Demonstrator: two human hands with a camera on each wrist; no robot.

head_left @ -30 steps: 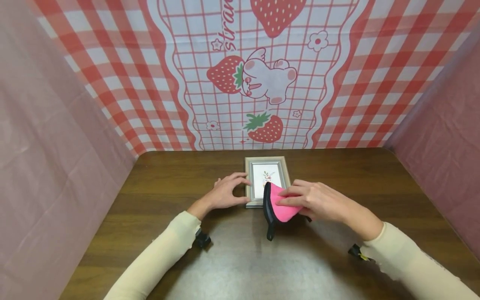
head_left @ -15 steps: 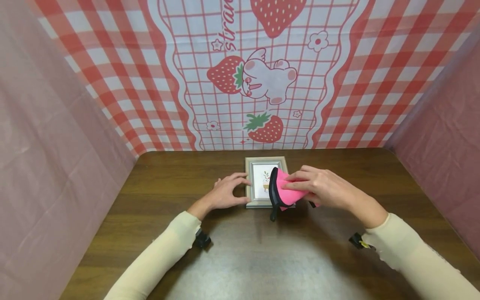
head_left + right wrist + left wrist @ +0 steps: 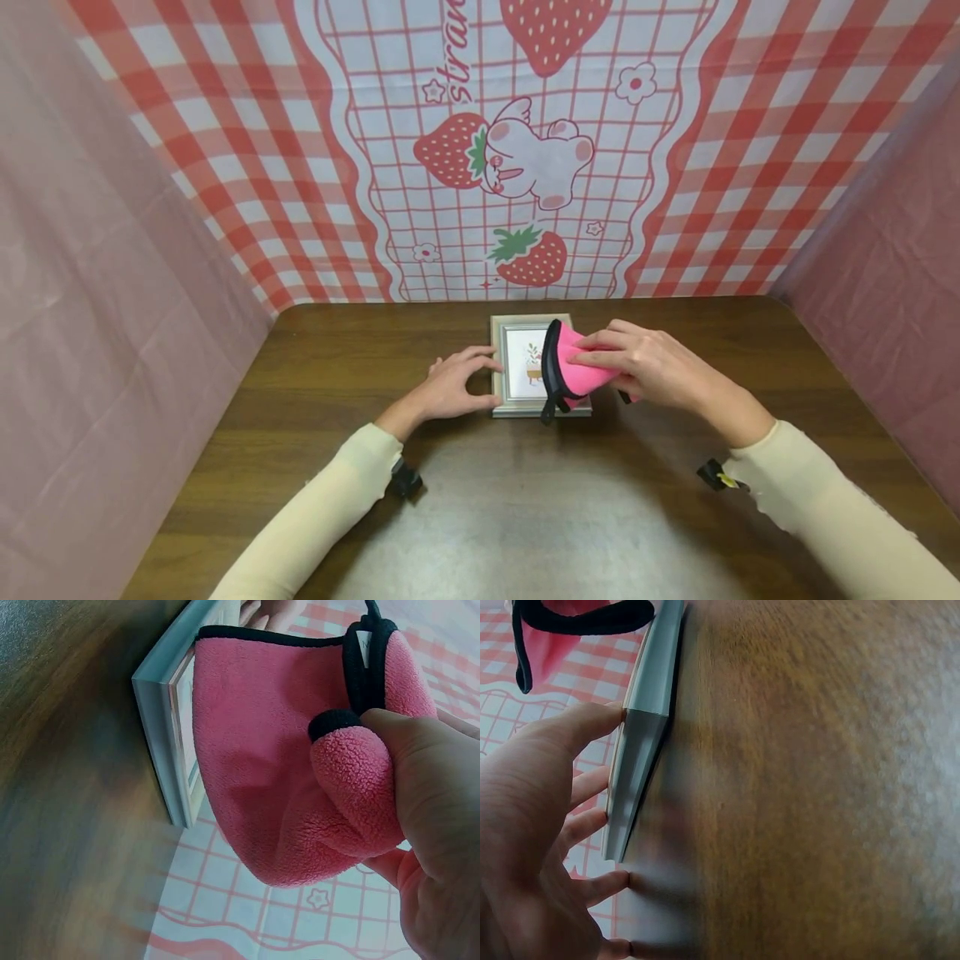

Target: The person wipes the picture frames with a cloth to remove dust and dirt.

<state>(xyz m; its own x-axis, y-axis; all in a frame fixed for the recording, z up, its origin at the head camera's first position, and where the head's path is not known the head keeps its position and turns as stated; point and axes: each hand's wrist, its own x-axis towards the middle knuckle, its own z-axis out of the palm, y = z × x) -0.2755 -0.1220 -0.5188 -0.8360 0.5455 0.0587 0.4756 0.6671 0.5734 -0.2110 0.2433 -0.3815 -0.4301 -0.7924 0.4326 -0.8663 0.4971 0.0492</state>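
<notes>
A picture frame (image 3: 531,408) with a pale silvery border lies flat on the wooden table, a small potted plant drawn on its white sheet. My left hand (image 3: 455,385) rests at its left side, fingers spread and relaxed; in the left wrist view the thumb (image 3: 592,724) and fingertips meet the frame's edge. My right hand (image 3: 652,367) pinches a folded pink cleaning cloth (image 3: 581,371) with black trim and a hanging loop. The cloth overlaps the right part of the frame in the head view. Up close, the right wrist view shows the cloth's fluffy pile bunched under the thumb (image 3: 405,735).
The brown table (image 3: 480,517) ends at a red-and-white checked backdrop (image 3: 300,208) printed with strawberries. Pink curtains (image 3: 97,292) hang on both sides. A small black camera (image 3: 405,481) sits at each wrist.
My right hand has moved the cloth away from me, up along the frame and slightly right, uncovering the frame's lower edge and the drawn pot. The left hand has stayed still.
</notes>
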